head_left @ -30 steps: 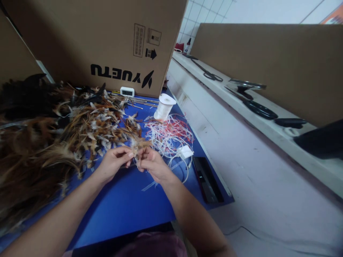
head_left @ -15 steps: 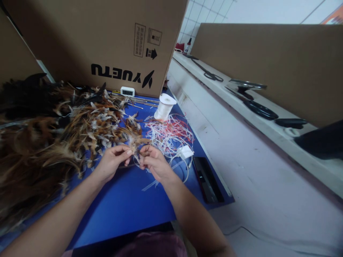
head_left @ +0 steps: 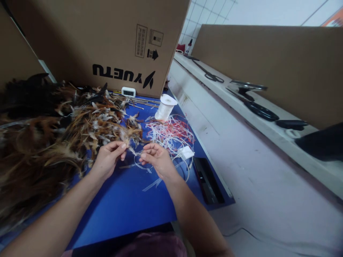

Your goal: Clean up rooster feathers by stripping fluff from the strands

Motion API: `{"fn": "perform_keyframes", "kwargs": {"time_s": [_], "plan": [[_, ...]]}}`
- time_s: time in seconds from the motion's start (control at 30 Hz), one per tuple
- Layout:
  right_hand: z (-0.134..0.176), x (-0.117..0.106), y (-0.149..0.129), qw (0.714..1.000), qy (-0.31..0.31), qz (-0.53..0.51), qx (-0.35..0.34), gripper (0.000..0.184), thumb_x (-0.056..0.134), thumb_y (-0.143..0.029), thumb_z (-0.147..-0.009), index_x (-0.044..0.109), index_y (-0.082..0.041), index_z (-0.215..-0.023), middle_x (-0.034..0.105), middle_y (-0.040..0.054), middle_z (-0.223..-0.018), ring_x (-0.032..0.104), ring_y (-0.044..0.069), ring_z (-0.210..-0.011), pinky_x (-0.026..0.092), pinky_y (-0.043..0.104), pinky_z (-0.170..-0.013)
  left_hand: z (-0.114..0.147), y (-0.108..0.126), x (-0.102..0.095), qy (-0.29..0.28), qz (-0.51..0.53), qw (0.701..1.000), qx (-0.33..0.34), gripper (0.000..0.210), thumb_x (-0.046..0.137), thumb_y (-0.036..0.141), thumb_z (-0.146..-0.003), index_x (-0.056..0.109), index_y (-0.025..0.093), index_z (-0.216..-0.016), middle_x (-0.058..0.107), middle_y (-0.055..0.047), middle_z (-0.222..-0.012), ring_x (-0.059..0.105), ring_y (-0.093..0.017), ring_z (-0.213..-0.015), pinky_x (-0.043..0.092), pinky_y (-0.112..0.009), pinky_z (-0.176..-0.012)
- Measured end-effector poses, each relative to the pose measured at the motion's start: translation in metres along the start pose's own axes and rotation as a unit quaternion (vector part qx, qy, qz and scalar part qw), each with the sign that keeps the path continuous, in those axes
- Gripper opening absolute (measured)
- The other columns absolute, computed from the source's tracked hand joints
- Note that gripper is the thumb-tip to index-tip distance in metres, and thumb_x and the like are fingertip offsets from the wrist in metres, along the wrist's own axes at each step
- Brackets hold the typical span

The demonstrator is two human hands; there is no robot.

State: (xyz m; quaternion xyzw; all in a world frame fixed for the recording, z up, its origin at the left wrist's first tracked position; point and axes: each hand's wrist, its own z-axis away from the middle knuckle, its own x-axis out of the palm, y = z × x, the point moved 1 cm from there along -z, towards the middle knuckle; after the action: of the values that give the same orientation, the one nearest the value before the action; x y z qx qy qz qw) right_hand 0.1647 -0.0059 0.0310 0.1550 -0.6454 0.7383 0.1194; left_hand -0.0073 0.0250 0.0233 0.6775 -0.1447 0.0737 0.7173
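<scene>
Between the thumb and fingers of my left hand (head_left: pixel 110 157) is a small bunch of brown and pale feathers (head_left: pixel 125 136), its bound quill end pointing right. My right hand (head_left: pixel 157 159) pinches at a thin clear strip (head_left: pixel 138 165), which leaves the quill end and curves in a loop below. Exactly where the right fingertips meet the strip is hard to make out. Both hands are raised over the blue table (head_left: pixel 128 207). A large pile of brown and black feathers (head_left: pixel 53 142) lies to the left.
Behind my right hand lie tangled red and white strips (head_left: pixel 174 130), a white spool (head_left: pixel 165 107) and a white charger (head_left: pixel 185 152). A dark phone-like object (head_left: pixel 208 180) is near the right edge. Cardboard (head_left: pixel 107 35) stands behind; scissors (head_left: pixel 213 76) rest on the ledge.
My hands have drawn apart slightly, the left one moving left with the feather bunch. The quill end and the looped clear strip now show between them.
</scene>
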Motion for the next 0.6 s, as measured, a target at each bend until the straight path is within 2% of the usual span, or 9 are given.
{"fn": "perform_keyframes", "kwargs": {"time_s": [0.2,0.43,0.6], "plan": [[0.000,-0.001,0.000,0.999,0.022,0.045,-0.021,0.031,0.080,-0.028,-0.060,0.060,-0.018,-0.082,0.069,-0.0002,-0.072,0.069,0.015,-0.065,0.055,0.025,-0.053,-0.002,0.001,-0.001,0.016,0.010,1.000,0.005,0.017,0.077,0.028,-0.063,0.067,0.014,-0.066,0.054,0.002,-0.049,0.045,-0.007,-0.044,0.035,-0.019,-0.045],[0.001,-0.003,0.003,0.996,0.025,0.081,-0.030,0.027,0.078,-0.026,-0.062,0.061,-0.017,-0.082,0.067,-0.0005,-0.069,0.069,0.016,-0.062,0.055,0.026,-0.054,-0.003,0.001,-0.004,0.044,0.040,0.998,0.032,0.015,0.077,0.025,-0.062,0.067,0.014,-0.067,0.057,0.002,-0.056,0.045,-0.006,-0.045,0.033,-0.020,-0.044],[-0.001,-0.006,0.007,0.992,0.030,0.117,-0.041,0.021,0.073,-0.022,-0.065,0.061,-0.019,-0.081,0.066,-0.0014,-0.070,0.068,0.015,-0.063,0.055,0.028,-0.057,-0.008,0.003,-0.011,0.069,0.054,0.996,0.029,0.013,0.075,0.025,-0.064,0.068,0.015,-0.068,0.052,0.004,-0.048,0.044,-0.007,-0.044,0.033,-0.019,-0.044]]}}
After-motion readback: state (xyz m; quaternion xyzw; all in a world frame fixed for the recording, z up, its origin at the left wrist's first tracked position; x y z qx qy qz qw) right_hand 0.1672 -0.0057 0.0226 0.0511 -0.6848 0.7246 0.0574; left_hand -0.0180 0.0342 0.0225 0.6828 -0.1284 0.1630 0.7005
